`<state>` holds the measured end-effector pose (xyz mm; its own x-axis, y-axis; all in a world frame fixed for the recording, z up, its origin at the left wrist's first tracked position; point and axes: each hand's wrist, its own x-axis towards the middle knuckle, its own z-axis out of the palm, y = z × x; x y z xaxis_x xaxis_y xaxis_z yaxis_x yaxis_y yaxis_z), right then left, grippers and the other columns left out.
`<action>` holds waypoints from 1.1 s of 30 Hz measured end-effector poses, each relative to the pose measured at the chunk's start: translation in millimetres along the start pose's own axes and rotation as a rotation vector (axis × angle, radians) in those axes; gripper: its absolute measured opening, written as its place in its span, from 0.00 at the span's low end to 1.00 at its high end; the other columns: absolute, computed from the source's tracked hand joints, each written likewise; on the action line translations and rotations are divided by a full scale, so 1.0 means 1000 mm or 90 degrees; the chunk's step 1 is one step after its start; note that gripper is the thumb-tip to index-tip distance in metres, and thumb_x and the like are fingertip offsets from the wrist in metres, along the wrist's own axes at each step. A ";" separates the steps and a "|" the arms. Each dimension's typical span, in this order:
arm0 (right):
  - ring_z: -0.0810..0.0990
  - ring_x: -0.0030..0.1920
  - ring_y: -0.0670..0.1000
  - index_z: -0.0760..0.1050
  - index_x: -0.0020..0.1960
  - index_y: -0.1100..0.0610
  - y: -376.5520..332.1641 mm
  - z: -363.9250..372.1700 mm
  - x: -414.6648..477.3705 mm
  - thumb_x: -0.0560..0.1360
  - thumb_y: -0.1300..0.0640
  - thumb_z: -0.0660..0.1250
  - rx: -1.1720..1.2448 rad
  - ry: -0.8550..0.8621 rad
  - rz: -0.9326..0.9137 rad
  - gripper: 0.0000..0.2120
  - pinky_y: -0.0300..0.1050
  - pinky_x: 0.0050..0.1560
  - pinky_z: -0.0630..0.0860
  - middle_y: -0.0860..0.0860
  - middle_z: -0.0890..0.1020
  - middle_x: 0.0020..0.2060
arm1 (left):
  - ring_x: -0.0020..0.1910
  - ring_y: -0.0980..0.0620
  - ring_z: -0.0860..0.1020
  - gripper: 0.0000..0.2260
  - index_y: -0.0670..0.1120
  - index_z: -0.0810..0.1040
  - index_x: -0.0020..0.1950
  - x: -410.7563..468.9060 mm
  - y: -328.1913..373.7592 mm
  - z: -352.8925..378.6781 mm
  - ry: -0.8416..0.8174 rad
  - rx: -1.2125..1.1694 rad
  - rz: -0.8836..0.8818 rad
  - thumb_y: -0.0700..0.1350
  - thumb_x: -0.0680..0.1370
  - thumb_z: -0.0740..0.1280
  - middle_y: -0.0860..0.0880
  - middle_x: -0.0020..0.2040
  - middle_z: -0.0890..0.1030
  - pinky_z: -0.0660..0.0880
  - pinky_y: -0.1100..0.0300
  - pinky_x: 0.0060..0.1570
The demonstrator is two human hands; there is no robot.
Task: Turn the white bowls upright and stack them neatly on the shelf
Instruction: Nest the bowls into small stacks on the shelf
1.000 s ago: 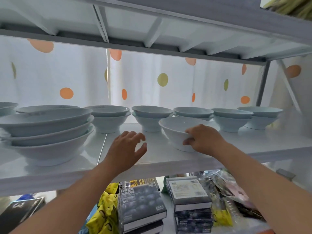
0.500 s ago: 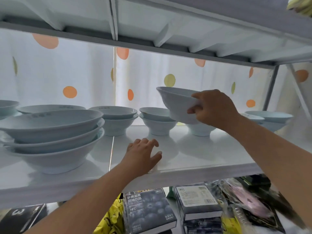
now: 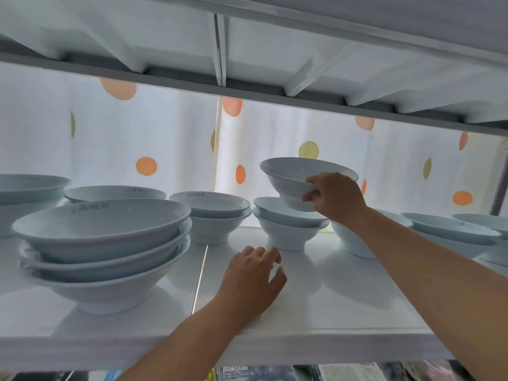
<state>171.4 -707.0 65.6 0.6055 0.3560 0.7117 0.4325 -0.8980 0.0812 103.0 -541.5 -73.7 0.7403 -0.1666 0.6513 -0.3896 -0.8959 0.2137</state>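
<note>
My right hand [image 3: 334, 198] grips a white bowl [image 3: 291, 178] by its side and foot, upright, held in the air just above a stack of two upright bowls [image 3: 286, 229] on the white shelf [image 3: 343, 303]. My left hand [image 3: 253, 279] rests on the shelf board in front of that stack, fingers spread, holding nothing. Other upright stacks stand along the shelf: a big stack of three [image 3: 104, 248] at the left, a pair [image 3: 214, 215] in the middle and more stacks [image 3: 450, 232] at the right.
The upper shelf's underside [image 3: 247, 45] hangs low above the bowls. A dotted white curtain [image 3: 145, 149] closes the back. More bowls [image 3: 24, 193] sit at the far left. Boxes [image 3: 247, 373] lie on the level below.
My right hand has carried the lifted bowl left and back, over the two-bowl stack. My left hand has stayed on the shelf board. The camera has moved closer.
</note>
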 end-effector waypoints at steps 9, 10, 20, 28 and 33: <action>0.78 0.53 0.60 0.78 0.45 0.53 0.013 0.047 0.018 0.73 0.58 0.65 0.059 -0.098 0.010 0.04 0.45 0.43 0.70 0.53 0.83 0.45 | 0.50 0.54 0.74 0.24 0.54 0.72 0.53 0.003 -0.011 0.003 0.003 0.025 -0.062 0.60 0.69 0.43 0.56 0.47 0.79 0.68 0.60 0.55; 0.78 0.54 0.59 0.79 0.49 0.53 0.013 0.052 0.018 0.73 0.57 0.65 0.068 -0.105 0.015 0.07 0.46 0.45 0.71 0.53 0.84 0.47 | 0.50 0.54 0.74 0.24 0.54 0.72 0.53 0.003 -0.010 0.004 0.001 0.026 -0.061 0.60 0.69 0.43 0.56 0.47 0.79 0.68 0.60 0.55; 0.77 0.46 0.60 0.69 0.37 0.52 0.019 0.067 0.017 0.73 0.56 0.63 0.112 -0.200 0.044 0.06 0.46 0.42 0.71 0.54 0.76 0.39 | 0.49 0.54 0.73 0.23 0.54 0.72 0.52 0.004 -0.012 0.005 -0.001 0.014 -0.077 0.61 0.69 0.44 0.56 0.46 0.79 0.68 0.60 0.54; 0.73 0.46 0.58 0.67 0.38 0.54 0.016 0.061 0.017 0.75 0.58 0.57 0.125 -0.288 0.036 0.07 0.46 0.44 0.67 0.56 0.76 0.43 | 0.49 0.53 0.72 0.22 0.54 0.71 0.53 -0.001 -0.008 0.004 -0.012 0.006 -0.080 0.60 0.70 0.44 0.56 0.46 0.79 0.68 0.59 0.55; 0.71 0.60 0.57 0.70 0.65 0.53 -0.008 0.061 0.013 0.71 0.50 0.61 0.112 -0.090 -0.094 0.23 0.53 0.62 0.67 0.54 0.75 0.57 | 0.49 0.53 0.73 0.22 0.53 0.72 0.53 -0.002 -0.004 0.000 0.017 0.000 -0.057 0.59 0.70 0.45 0.55 0.46 0.79 0.68 0.59 0.54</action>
<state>216.7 -679.0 31.8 0.6092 0.5238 0.5954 0.6255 -0.7789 0.0452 103.4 -538.1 -75.7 0.7570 -0.0750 0.6490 -0.3225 -0.9068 0.2713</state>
